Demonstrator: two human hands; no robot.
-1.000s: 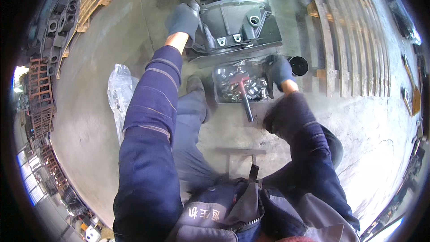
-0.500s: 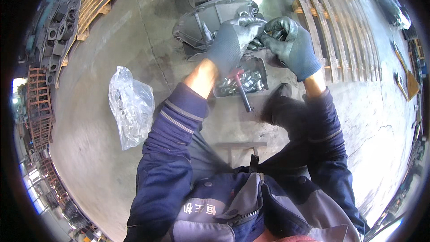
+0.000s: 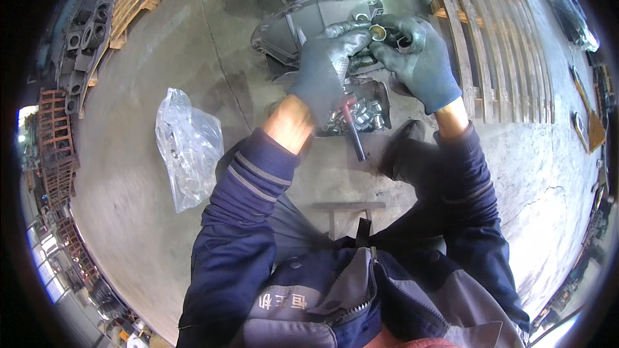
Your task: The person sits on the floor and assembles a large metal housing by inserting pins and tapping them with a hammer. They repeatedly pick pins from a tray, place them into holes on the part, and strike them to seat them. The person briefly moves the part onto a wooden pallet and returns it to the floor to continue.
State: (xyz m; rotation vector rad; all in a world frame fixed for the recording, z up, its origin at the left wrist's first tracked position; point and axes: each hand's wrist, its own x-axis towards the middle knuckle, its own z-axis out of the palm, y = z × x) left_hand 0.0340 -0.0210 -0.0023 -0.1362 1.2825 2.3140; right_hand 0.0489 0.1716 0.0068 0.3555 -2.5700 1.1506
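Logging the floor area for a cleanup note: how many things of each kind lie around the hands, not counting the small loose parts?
Gloved hands: 2, left hand and right hand
Metal housing: 1
Parts tray: 1
Plastic bag: 1
Small ring held in the fingers: 1
Total: 6

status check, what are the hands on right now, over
Left hand and right hand together, gloved, pinching a small metal ring. Tray of metal fasteners and grey metal housing directly below. Nothing between the hands.
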